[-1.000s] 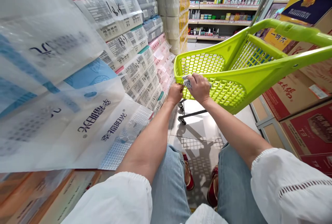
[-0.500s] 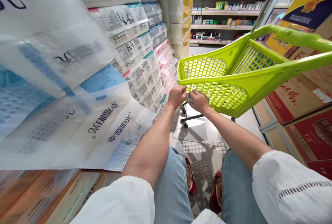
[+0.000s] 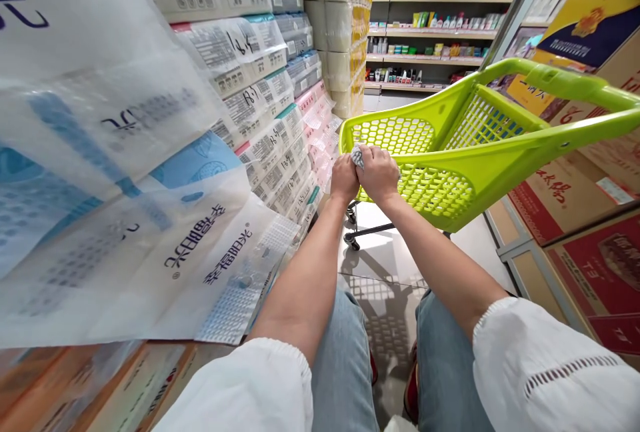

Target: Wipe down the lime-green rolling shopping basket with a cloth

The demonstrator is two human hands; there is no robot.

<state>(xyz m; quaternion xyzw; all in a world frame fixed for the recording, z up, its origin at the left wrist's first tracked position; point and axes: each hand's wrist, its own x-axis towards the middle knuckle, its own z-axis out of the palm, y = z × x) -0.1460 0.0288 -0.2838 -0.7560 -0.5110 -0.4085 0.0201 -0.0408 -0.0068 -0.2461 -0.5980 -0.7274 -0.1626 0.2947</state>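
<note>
Both of my hands are at the near front corner of a lime-green plastic shopping cart (image 3: 443, 182). A crumpled grey-and-white cloth (image 3: 357, 155) pokes out from under my right hand (image 3: 379, 173), whose fingers are curled over it against the cart's perforated side. Directly beside it, touching, my left hand (image 3: 345, 179) is closed in a fist by the cart's corner. What its fingers grip is hidden; the cloth's edge lies near its thumb. The basket's lattice and a folding seat panel (image 3: 505, 115) show behind the hands.
Plastic-wrapped paper packs (image 3: 260, 99) are stacked along the left, with a large pack (image 3: 125, 239) close to my left arm. Cardboard cartons (image 3: 600, 265) line the right side. Shelves of small bottles and boxes (image 3: 440, 32) stand ahead. The cart's caster (image 3: 352, 241) rests on the tiled floor.
My hands have risen a little along the cart's corner and come together. The right hand moved up and left with the cloth, which now shows above the fingers. The view has tilted slightly.
</note>
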